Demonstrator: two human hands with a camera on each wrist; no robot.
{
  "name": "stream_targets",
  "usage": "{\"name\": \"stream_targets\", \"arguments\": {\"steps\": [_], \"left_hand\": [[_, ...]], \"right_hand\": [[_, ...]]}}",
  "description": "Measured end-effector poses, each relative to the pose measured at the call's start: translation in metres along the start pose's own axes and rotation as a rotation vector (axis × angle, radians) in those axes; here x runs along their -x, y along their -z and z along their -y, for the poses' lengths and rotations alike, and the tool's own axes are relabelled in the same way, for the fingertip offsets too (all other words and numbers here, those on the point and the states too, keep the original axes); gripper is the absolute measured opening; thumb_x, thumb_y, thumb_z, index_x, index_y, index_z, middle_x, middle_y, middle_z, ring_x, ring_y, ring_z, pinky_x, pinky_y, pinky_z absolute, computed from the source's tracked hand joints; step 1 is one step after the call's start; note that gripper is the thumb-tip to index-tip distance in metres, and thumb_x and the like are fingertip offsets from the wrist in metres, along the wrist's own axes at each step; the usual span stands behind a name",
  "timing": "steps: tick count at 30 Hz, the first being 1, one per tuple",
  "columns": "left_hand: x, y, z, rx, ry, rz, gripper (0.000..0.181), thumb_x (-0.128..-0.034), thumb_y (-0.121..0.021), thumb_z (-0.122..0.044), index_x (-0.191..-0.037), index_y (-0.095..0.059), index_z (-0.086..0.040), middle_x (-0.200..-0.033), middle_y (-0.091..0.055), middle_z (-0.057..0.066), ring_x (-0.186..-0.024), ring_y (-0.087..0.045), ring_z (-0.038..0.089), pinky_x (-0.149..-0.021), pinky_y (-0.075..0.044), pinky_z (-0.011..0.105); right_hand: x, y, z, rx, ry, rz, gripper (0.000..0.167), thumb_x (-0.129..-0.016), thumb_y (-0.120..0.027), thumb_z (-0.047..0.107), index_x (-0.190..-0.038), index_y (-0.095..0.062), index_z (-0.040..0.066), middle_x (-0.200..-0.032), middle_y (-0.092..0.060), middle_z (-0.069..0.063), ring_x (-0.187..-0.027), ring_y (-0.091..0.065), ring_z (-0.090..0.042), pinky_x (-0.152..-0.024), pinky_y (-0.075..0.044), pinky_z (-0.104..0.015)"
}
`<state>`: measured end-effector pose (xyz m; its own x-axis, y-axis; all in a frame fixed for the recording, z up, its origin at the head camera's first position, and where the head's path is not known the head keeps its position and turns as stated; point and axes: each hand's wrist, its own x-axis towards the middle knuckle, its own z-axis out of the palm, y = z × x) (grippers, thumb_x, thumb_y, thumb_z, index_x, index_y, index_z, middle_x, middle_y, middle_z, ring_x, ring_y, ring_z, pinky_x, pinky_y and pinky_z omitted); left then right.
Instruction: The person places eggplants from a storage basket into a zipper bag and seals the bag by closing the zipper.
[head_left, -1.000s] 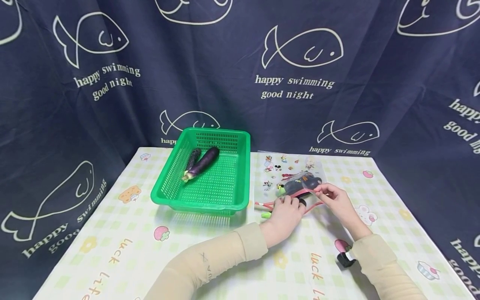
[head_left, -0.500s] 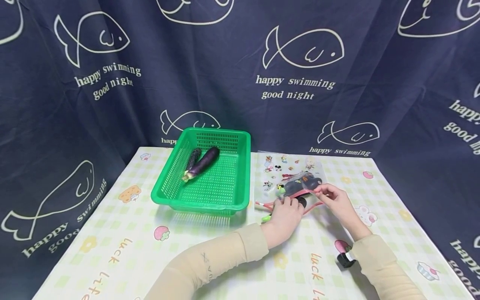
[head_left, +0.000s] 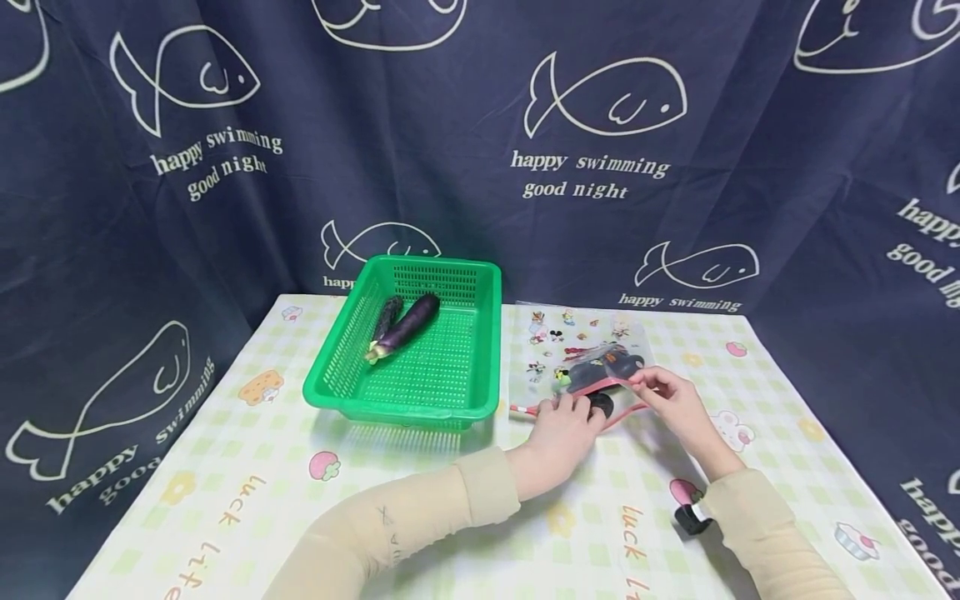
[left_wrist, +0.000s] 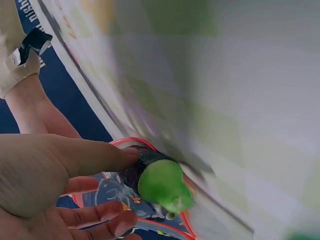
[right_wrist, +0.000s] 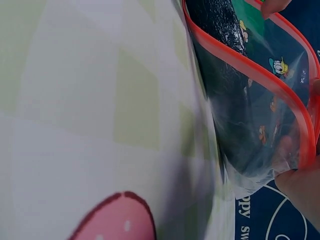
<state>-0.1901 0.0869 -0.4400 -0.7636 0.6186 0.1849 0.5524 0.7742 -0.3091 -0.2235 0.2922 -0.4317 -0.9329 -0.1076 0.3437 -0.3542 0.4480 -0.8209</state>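
A clear zip bag (head_left: 551, 354) with cartoon prints and a red edge lies right of the basket. One dark eggplant (head_left: 603, 368) is inside it. My right hand (head_left: 678, 412) pinches the red edge at the bag's right side, holding the mouth apart. At that mouth, my left hand (head_left: 558, 437) holds a second dark vegetable, perhaps another eggplant, whose black end (head_left: 602, 406) shows beyond the fingers. Its bright green cap (left_wrist: 162, 186) appears in the left wrist view, with the thumb against the dark body beside it. The fingers partly cover it.
A green plastic basket (head_left: 412, 414) stands to the left, with a purple eggplant (head_left: 412, 325) and a dark bumpy vegetable (head_left: 386, 317) inside. A black wrist camera (head_left: 692, 518) hangs by the right sleeve. A patterned cloth (head_left: 247, 517) covers the table, before a navy curtain (head_left: 450, 167).
My left hand has shifted slightly left along the dark vegetable, covering the green cap that showed beside it in the head view. The right hand stays at the bag's edge.
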Motion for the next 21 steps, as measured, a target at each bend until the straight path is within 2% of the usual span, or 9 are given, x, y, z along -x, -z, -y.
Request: {"name": "stream_targets", "arguments": {"steps": [4,7,12,21], "left_hand": [[0.007,0.0,0.006,0.007,-0.035,-0.006,0.03,-0.0952,-0.052,-0.029,-0.125,-0.048,-0.028,-0.113,-0.051,-0.001,-0.105,-0.05,0.019,-0.071,-0.046,0.034],[0.014,-0.001,0.011,0.019,-0.05,-0.017,0.028,-0.0932,-0.056,-0.028,-0.121,-0.05,-0.027,-0.112,-0.052,0.0,-0.102,-0.05,0.018,-0.068,-0.047,0.034],[0.023,-0.007,0.016,0.047,-0.065,-0.033,0.026,-0.0917,-0.058,-0.028,-0.117,-0.051,-0.024,-0.111,-0.053,0.001,-0.099,-0.052,0.018,-0.064,-0.049,0.034],[0.028,-0.013,0.018,0.054,-0.101,-0.073,0.025,-0.0909,-0.059,-0.028,-0.113,-0.051,-0.021,-0.113,-0.055,0.005,-0.094,-0.057,0.018,-0.059,-0.051,0.031]], "right_hand": [[-0.002,0.002,-0.011,-0.024,-0.015,0.0,0.013,-0.087,-0.061,0.0,-0.099,-0.062,-0.007,-0.081,-0.062,0.001,-0.071,-0.054,0.0,-0.06,-0.045,-0.015],[0.0,0.002,-0.005,-0.035,-0.024,-0.001,0.013,-0.087,-0.061,-0.002,-0.098,-0.061,-0.008,-0.081,-0.062,0.003,-0.071,-0.054,0.0,-0.061,-0.045,-0.015],[0.003,0.001,0.008,0.005,-0.011,-0.01,0.012,-0.086,-0.059,-0.005,-0.097,-0.061,-0.01,-0.081,-0.062,-0.006,-0.07,-0.053,-0.001,-0.061,-0.044,-0.014],[0.003,0.0,0.008,0.015,-0.008,-0.017,0.012,-0.086,-0.059,-0.004,-0.097,-0.061,-0.009,-0.081,-0.061,-0.009,-0.069,-0.053,-0.001,-0.06,-0.043,-0.014]]}}
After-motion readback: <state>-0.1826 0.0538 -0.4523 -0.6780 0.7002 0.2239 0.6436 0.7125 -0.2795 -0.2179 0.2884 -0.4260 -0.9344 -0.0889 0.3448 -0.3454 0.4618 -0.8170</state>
